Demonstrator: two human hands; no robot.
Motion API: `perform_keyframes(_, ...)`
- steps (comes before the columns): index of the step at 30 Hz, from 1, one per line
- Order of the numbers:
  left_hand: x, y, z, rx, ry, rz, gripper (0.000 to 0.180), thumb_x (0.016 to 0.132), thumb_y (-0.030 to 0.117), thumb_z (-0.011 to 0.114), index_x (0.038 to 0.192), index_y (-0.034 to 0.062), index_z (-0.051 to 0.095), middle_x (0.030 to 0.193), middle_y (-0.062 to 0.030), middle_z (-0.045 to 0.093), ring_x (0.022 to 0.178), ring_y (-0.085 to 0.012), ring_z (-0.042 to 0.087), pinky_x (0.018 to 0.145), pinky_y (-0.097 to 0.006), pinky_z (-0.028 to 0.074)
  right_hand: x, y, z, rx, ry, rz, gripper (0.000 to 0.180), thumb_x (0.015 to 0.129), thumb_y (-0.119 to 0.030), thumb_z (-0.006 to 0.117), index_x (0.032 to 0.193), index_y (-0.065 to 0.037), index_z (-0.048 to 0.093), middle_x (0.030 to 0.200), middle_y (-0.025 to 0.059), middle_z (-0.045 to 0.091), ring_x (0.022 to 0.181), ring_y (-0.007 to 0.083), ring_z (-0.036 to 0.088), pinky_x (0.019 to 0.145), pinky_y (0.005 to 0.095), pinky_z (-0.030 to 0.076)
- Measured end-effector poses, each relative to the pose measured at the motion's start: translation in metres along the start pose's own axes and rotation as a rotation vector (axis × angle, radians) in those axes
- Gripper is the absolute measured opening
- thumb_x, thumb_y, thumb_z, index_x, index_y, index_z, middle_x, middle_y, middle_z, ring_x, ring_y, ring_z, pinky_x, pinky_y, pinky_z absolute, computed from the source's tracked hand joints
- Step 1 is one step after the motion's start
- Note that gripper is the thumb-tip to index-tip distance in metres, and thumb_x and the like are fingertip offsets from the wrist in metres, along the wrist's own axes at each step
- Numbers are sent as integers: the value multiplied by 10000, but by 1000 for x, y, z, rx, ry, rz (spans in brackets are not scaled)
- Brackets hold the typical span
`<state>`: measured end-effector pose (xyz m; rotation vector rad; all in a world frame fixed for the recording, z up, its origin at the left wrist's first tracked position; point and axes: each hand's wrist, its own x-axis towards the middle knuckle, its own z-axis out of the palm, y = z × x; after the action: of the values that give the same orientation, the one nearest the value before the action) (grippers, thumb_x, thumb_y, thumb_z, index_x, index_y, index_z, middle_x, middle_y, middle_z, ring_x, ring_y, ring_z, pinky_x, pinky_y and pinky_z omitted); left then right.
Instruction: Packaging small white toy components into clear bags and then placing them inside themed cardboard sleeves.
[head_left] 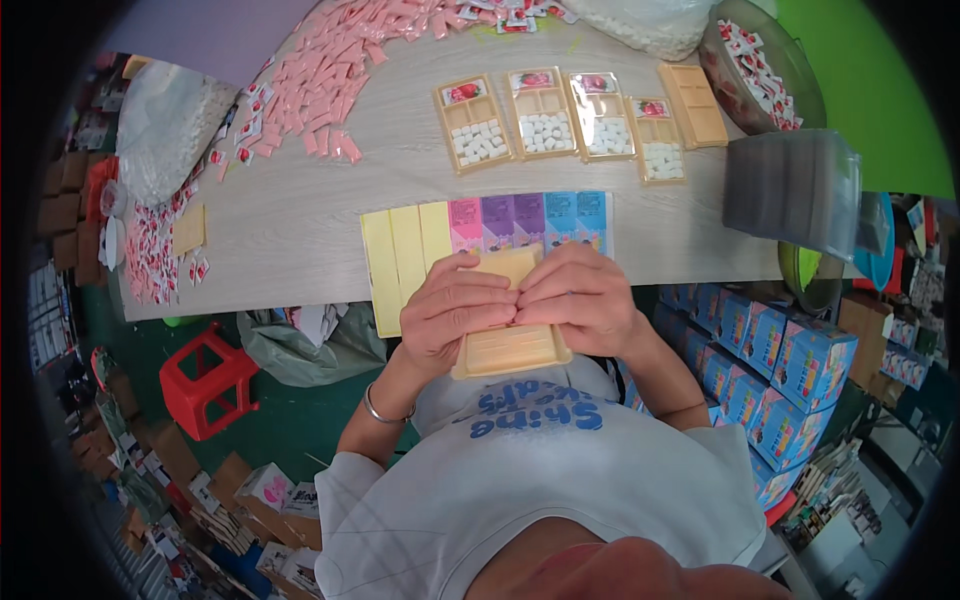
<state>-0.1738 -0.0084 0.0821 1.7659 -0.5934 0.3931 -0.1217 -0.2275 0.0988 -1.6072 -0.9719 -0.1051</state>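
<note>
Between my two hands, close to my body at the table's front edge, is a pale yellow compartmented plastic tray [513, 351]. My left hand [448, 308] grips its left side, and my right hand [582, 298] grips the right. The fingertips of both meet over the tray's middle and hide that part. Just beyond lies a fanned row of cards, yellow ones [409, 238] on the left and pink, purple and blue ones [528, 218] on the right. Farther back stand several similar trays [541, 133] with small white pieces and a red-printed sachet in each.
Pink sachets [325, 85] are heaped at the back left, near a clear bag of white pieces [172, 125]. A bowl of sachets [755, 75] and a grey translucent bin [790, 190] stand right. Below are a red stool [208, 382] and stacked blue boxes [790, 360].
</note>
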Motion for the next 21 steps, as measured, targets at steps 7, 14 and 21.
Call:
perform_keyframes(7,-36,-32,-81,-110,348,-773,341,985,28,649,1318,-7,585,1176,-104,688,1049,-177,684,926,-351,557,-25,13,0,47,237,310,384,817,9,799,1175,-9,660,1131,82,613,955,179,630,850,291,512)
perform_keyframes(14,-57,-148,-247,800,140,-1101,498,967,223,704,1391,9,553,1248,-142,671,1108,-248,663,930,-411,527,-38,71,-27,-140,371,530,268,870,73,688,1128,2,667,1116,85,616,945,163,643,848,276,521)
perform_keyframes(21,-24,-94,-67,909,-50,-417,460,815,314,835,1206,114,698,1250,-107,666,1203,-311,586,1105,-541,339,-34,88,4,-829,-75,305,340,844,-123,767,1176,-74,714,1190,82,668,1094,306,608,977,429,447)
